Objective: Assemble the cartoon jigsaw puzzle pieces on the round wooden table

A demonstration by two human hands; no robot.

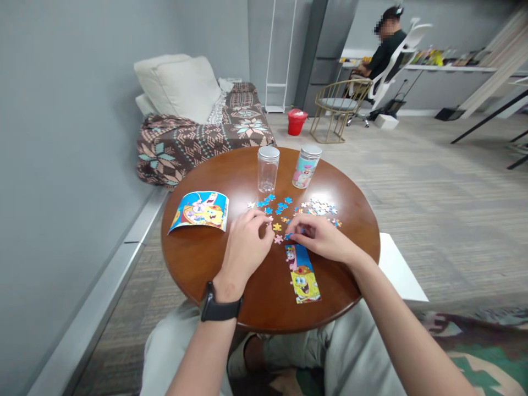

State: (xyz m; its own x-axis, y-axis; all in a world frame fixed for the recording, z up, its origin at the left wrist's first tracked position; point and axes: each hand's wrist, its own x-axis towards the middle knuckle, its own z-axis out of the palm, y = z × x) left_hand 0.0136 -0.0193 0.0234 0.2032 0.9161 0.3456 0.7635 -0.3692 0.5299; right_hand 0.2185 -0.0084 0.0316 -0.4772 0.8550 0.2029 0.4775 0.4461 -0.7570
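My left hand (247, 242) is curled over the table, thumb and fingers drawn together at a small pink jigsaw puzzle piece (270, 219). A blue jigsaw puzzle piece (288, 237) shows at the fingertips of my right hand (319, 235), whose fingers are bent in a pinch. Between the hands lie a yellow piece (277, 226) and a pink piece (279, 239). Just below my right hand is a joined strip of puzzle (304, 278) with a yellow cartoon face. Several blue pieces (282, 208) lie scattered beyond the hands.
The round wooden table (198, 258) also bears a curved picture sheet (202, 212), a clear jar (268, 170) and a printed jar (306, 168) with metal lids. White-backed pieces (324, 207) lie at the right. Beyond are a sofa (198, 137), a red bin (296, 122) and a seated person (388, 49).
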